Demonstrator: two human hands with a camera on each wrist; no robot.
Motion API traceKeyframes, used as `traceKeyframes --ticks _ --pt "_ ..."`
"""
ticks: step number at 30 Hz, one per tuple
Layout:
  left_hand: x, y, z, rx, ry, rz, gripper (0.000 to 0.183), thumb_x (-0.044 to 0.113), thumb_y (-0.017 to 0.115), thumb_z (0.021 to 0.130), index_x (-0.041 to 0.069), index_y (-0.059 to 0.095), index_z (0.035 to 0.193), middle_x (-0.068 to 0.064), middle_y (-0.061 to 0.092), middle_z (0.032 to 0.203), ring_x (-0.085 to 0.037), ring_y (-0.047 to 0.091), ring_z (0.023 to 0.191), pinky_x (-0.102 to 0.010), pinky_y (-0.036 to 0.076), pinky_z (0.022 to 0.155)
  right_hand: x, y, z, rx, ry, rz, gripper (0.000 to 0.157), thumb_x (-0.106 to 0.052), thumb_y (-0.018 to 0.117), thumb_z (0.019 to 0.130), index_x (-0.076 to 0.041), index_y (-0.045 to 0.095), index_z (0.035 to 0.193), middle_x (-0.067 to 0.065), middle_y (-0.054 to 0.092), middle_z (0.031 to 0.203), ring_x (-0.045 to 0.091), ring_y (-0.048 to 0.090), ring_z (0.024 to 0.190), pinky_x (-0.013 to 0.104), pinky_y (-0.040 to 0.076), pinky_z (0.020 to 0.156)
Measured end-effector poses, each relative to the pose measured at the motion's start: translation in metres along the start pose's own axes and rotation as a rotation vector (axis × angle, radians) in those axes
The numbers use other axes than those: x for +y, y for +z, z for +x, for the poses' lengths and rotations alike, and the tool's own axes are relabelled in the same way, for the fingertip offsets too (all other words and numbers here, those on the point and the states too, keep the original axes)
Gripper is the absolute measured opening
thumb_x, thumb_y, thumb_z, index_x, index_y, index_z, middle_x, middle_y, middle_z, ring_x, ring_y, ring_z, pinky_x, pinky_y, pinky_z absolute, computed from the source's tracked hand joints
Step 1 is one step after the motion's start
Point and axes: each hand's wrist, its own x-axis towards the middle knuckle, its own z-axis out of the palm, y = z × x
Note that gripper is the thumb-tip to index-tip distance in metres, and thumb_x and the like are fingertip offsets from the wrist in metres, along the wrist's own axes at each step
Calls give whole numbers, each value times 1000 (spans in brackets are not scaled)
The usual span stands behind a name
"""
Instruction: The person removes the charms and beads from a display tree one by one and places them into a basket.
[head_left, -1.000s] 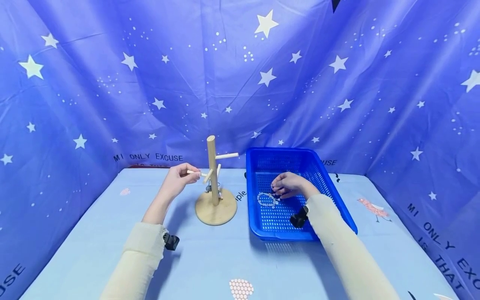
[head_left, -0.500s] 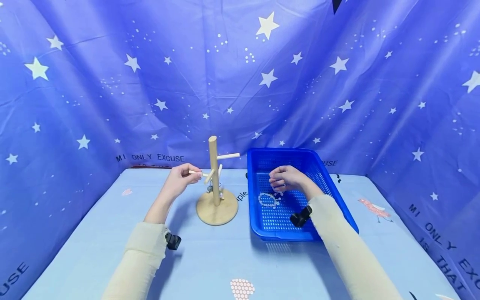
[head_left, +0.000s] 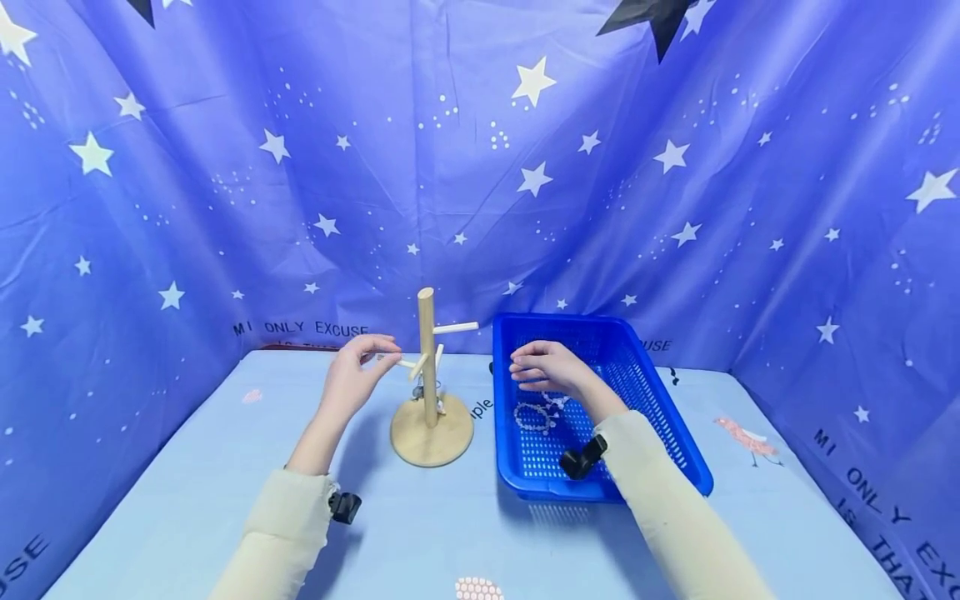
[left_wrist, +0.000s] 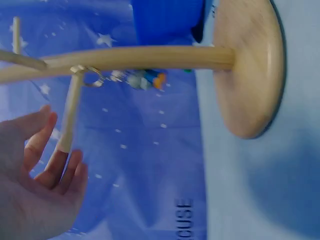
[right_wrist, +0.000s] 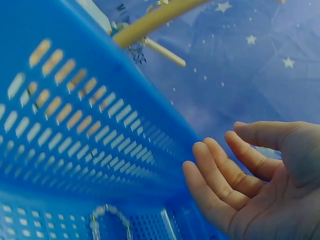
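My left hand (head_left: 360,373) is at the end of a peg on a wooden stand (head_left: 427,358). In the left wrist view its fingers are loosely spread, and the peg's tip (left_wrist: 65,142) lies against a finger. A metal ring (left_wrist: 95,77) hangs near that peg's root, with small grey, blue and orange charms (left_wrist: 145,79). My right hand (head_left: 551,368) hovers over a blue basket (head_left: 603,492), fingers relaxed and nothing in them. A clear beaded bracelet (head_left: 532,418) lies on the basket floor, beside a second bracelet (head_left: 555,402).
Other pegs, including an upper right one (head_left: 456,327), stick out from the stand's post. Its round base (head_left: 412,446) stands on a light blue cloth (head_left: 420,542), left of the basket. A starry blue curtain (head_left: 420,167) closes off the back and sides.
My right hand has let go of the second bracelet, risen from the basket floor and shifted left. My left hand has loosened its pinch on the peg. The head view has tilted up slightly.
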Motion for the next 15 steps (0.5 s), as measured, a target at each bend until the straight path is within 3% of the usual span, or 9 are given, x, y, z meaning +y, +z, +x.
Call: traceKeyframes --ticks 3,5,10,15 --pt "15 -3 -8 73 69 46 20 20 71 93 5 74 105 -14 69 122 -29 61 120 -44 50 108 -3 9 1 5 -3 14 35 -16 54 103 5 53 131 22 66 122 28 70 106 47 56 102" --pt "26 -4 -14 80 86 60 24 26 71 93 7 73 108 -12 70 119 -29 63 116 -44 52 105 -5 14 2 7 -4 21 34 -16 55 103 4 55 129 21 67 121 23 71 101 45 57 100" --pt "44 1 -25 2 58 51 33 34 74 90 10 69 112 -9 72 113 -26 67 109 -44 55 101 -13 26 5 33 -32 0 31 -16 58 101 3 58 126 24 67 122 27 71 105 42 58 98" --pt "48 9 -32 -39 38 77 35 28 81 84 7 68 108 -8 74 99 -24 71 96 -39 60 92 -21 41 4 64 -75 -3 31 -13 59 100 5 58 125 23 68 119 33 70 109 40 59 98"
